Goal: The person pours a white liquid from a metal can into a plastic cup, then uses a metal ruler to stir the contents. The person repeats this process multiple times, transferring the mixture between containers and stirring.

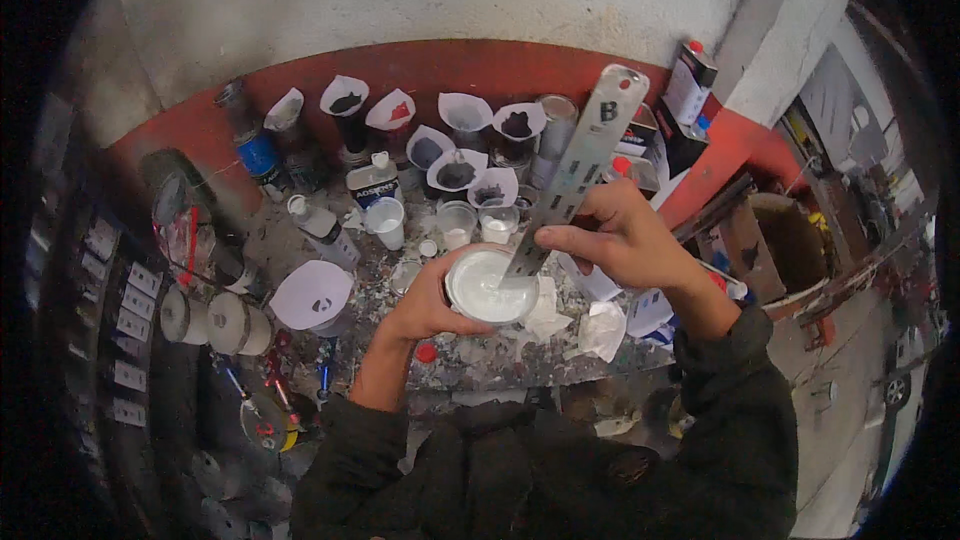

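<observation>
My left hand (428, 306) grips a clear plastic cup (489, 285) filled with white paint, held just above the paint-spattered bench (470, 355). My right hand (618, 236) holds a long grey metal ruler (585, 155) by its middle. The ruler's lower end dips into the white paint, and its upper end slants up to the right. Crumpled white paper (600, 330) lies under and beside the cup.
Paper cone filters (345, 96) stand in cans along the red wall band. Small plastic cups (386, 222), a white bottle (320, 225), a blue can (258, 152) and a red-capped tin (690, 80) crowd the bench. A white funnel (312, 295) and rolls (225, 322) sit at left.
</observation>
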Available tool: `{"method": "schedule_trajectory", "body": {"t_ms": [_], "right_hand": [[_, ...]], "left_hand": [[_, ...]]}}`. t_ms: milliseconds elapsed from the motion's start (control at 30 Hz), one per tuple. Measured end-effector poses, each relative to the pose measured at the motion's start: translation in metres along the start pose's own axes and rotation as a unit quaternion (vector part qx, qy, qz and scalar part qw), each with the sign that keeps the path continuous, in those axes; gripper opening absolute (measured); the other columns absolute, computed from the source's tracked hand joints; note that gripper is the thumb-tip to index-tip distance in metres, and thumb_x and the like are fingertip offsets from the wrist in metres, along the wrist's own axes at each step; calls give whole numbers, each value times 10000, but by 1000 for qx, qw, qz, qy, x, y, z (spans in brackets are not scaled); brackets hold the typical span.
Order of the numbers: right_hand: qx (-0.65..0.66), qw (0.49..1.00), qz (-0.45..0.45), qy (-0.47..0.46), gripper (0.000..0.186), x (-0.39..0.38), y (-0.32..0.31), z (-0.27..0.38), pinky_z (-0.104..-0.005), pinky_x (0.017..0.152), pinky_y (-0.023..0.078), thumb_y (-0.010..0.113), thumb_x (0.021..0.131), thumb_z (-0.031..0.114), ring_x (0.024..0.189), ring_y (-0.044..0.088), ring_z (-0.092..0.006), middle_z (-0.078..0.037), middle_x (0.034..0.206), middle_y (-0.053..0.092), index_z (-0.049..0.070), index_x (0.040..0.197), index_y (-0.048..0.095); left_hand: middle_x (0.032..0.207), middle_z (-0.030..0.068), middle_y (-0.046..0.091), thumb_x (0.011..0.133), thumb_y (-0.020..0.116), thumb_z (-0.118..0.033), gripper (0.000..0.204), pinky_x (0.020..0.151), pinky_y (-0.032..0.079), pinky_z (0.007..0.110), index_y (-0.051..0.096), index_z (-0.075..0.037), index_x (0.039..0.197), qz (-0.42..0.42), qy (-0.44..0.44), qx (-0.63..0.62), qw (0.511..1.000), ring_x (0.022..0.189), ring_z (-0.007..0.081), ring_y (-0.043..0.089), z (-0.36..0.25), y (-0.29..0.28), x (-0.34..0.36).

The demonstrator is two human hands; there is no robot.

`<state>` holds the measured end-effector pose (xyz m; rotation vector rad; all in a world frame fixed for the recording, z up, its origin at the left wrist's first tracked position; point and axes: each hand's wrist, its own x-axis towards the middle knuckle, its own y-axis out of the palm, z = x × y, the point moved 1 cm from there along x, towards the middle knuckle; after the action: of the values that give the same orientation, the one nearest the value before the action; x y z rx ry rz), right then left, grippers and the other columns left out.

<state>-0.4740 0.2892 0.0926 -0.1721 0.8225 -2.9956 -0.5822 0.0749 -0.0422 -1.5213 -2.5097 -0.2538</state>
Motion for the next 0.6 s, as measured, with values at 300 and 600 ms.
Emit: {"method": "schedule_trajectory", "body": {"t_ms": [300,600], "right_hand": [[-169,968,-122,-140,271,-19,24,-3,-453,523,454,668,921,218,607,620,-404,-210,652,603,-31,830,615],[-136,942,-228,-207,178,13,4,23,-431,537,470,654,935,198,600,623,-366,-169,672,610,23,938,622]], "left_hand": [[1221,66,645,598,903,-14,863,983,476,326,524,-3,1373,-114,-49,-49,991,1106,156,613,23,33,18],[1201,60,629,584,934,-52,844,984,469,322,521,-25,1320,-126,-43,-5,991,1127,161,589,33,41,13]]}}
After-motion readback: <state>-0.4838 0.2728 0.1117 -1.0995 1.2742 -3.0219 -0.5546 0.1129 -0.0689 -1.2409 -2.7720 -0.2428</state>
